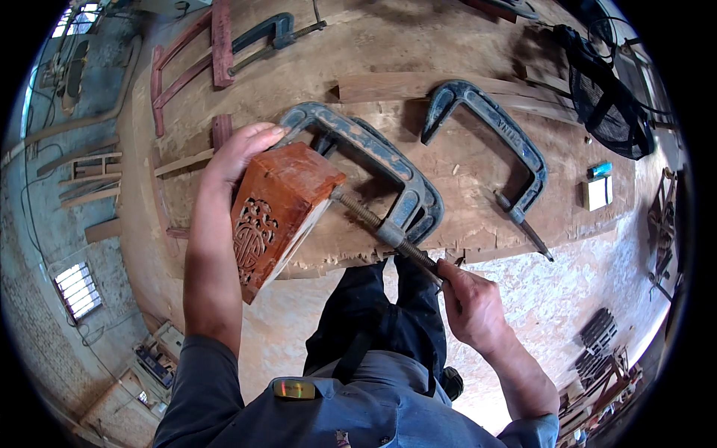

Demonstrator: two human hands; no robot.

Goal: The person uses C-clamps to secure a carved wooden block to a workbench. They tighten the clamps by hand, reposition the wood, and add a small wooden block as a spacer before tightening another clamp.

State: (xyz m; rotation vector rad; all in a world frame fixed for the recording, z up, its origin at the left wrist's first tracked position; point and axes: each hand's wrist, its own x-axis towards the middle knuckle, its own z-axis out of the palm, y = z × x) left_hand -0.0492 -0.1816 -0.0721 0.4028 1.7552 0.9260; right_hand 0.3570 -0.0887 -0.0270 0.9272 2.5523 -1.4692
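Observation:
My left hand (pixel 245 153) is wrapped round the far-left side of a reddish-brown carved wooden piece (pixel 295 179), its thumb by the end of a clamp's frame. Pierced scrollwork shows on the side of this piece, and a pale layer runs along its right edge. A worn blue G-clamp (pixel 358 142) reaches over the wood, and the tip of its threaded screw (pixel 370 218) meets or nearly meets the right face. Down at the screw's near end, my right hand (pixel 472 302) is closed round it. Part of another blue clamp (pixel 432 216) shows behind the first.
A further G-clamp (pixel 515 138) lies to the right on the wooden bench (pixel 299 82). Behind it are a long board (pixel 403 86) and a black mesh item (pixel 609 104). A small white box (pixel 597 193) sits at the right. Red wooden frame parts (pixel 222 45) lie far left.

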